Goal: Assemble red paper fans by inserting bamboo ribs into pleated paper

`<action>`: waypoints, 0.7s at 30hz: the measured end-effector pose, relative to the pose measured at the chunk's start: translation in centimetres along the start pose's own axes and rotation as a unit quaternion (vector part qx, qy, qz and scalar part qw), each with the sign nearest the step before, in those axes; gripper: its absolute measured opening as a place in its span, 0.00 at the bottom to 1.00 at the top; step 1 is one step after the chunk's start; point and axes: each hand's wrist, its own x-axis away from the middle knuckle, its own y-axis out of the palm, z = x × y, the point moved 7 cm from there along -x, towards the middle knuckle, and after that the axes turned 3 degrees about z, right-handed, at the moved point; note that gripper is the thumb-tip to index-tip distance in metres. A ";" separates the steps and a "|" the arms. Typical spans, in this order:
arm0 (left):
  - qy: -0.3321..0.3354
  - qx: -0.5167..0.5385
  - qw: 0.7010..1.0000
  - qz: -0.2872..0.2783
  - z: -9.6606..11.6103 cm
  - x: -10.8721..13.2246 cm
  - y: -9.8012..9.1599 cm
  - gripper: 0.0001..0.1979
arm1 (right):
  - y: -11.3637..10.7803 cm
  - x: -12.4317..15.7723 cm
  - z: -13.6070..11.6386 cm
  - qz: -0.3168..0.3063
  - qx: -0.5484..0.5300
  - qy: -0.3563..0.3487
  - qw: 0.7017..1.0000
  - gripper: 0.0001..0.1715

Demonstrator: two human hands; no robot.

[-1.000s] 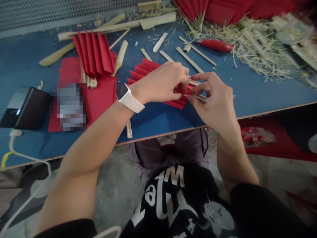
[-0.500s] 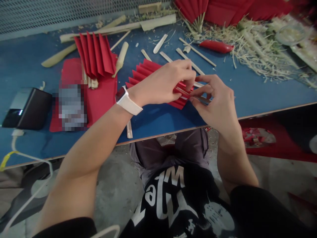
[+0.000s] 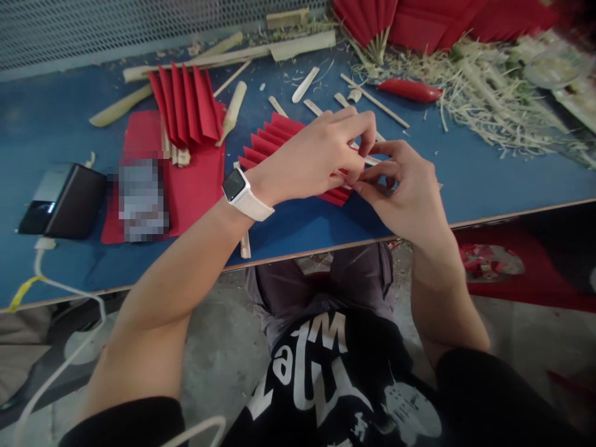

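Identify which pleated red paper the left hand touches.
The middle pleated red paper, extending under the left hand. The left pleated paper, over a flat red sheet, and the back fan, beside pale shavings, are untouched.

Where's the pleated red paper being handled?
Head view, near centre: the pleated red paper lies on the blue table, partly beneath the left hand, left of the right hand.

black device [image 3: 69, 202] on white cable [image 3: 103, 310], yellow tag [image 3: 24, 293], grey mesh panel [image 3: 153, 28]

Dim light is leaving a soft shadow under the left hand [image 3: 328, 152]. Pixelation is hiding one item [image 3: 143, 200]; the upper right is looking blurred.
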 end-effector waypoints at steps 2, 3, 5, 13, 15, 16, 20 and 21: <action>0.015 -0.008 1.000 0.009 0.2 0.1 -0.2 0.14 | -0.5 -0.7 0.0 -0.007 -0.006 0.011 1.000 0.18; 0.020 -0.012 1.000 0.012 0.2 0.1 -0.3 0.14 | -0.8 -1.1 0.0 -0.008 -0.012 0.021 1.000 0.21; 0.023 -0.027 0.999 0.019 0.3 0.0 -0.2 0.14 | -1.3 -1.9 0.2 -0.019 -0.033 0.046 0.998 0.28; -0.026 -0.055 0.998 0.031 0.9 -0.5 -0.6 0.24 | -0.5 -3.0 1.9 -0.075 -0.208 0.154 0.963 0.34; -0.044 -0.037 0.998 0.026 1.1 -0.4 -0.8 0.26 | -0.3 -2.9 2.1 -0.071 -0.244 0.164 0.953 0.34; -0.051 -0.028 0.998 0.025 1.2 -0.4 -0.9 0.25 | -0.3 -2.9 2.1 -0.072 -0.252 0.169 0.950 0.34; -0.064 -0.030 0.997 0.031 1.4 -0.6 -0.6 0.22 | -0.4 -3.1 2.3 -0.079 -0.252 0.180 0.947 0.34; -0.067 -0.036 0.997 0.030 1.4 -0.7 -0.4 0.22 | -0.5 -3.1 2.4 -0.077 -0.249 0.182 0.948 0.32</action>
